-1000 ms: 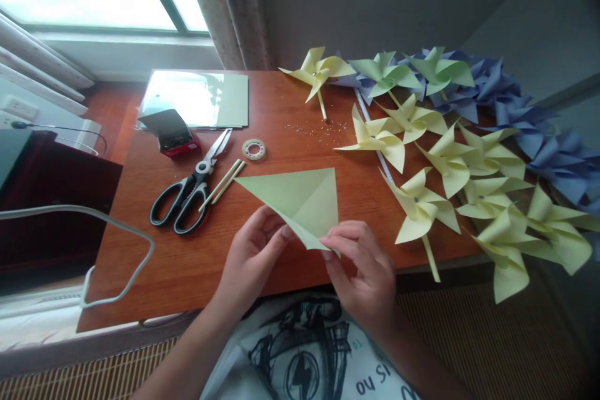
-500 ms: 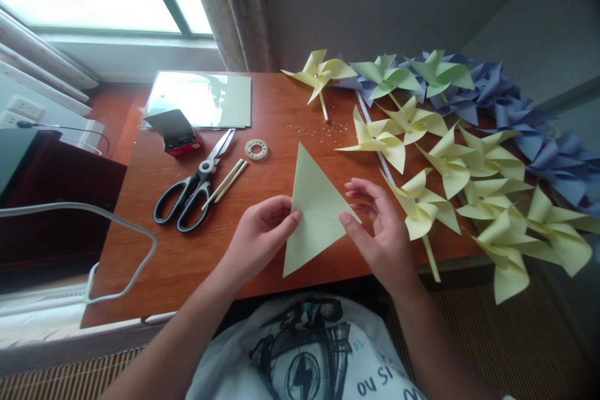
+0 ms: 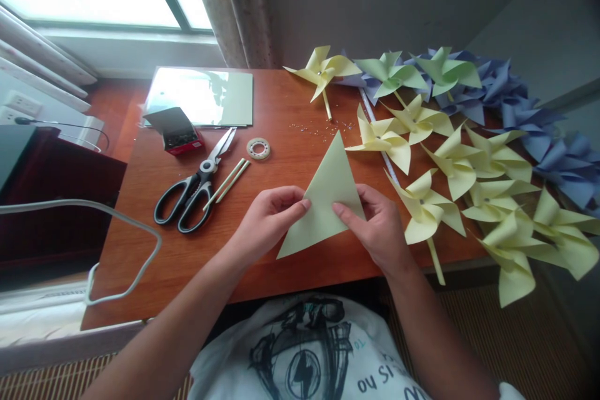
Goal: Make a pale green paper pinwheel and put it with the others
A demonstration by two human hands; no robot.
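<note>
A pale green-yellow sheet of paper [image 3: 325,203], folded into a triangle, is held above the table's near edge with one point upward. My left hand [image 3: 276,215] pinches its left edge, thumb in front and fingers behind. On the other side my right hand [image 3: 375,219] grips it the same way, its thumb lying on the paper's face and its fingers hidden behind. Left of the hands lie black-handled scissors [image 3: 199,184], two thin pale paper sticks [image 3: 228,184] and a roll of tape [image 3: 258,149].
Several yellow paper pinwheels [image 3: 422,203], green ones [image 3: 391,75] and blue ones [image 3: 569,165] crowd the right side. An open small red box [image 3: 185,142] stands by a stack of sheets [image 3: 239,100] at the back left. Tiny beads [image 3: 319,131] lie scattered on the table [image 3: 262,275].
The folded paper has turned clockwise, its upper point swinging right. My right hand, loosely at the right corner before, has closed on the paper's right side.
</note>
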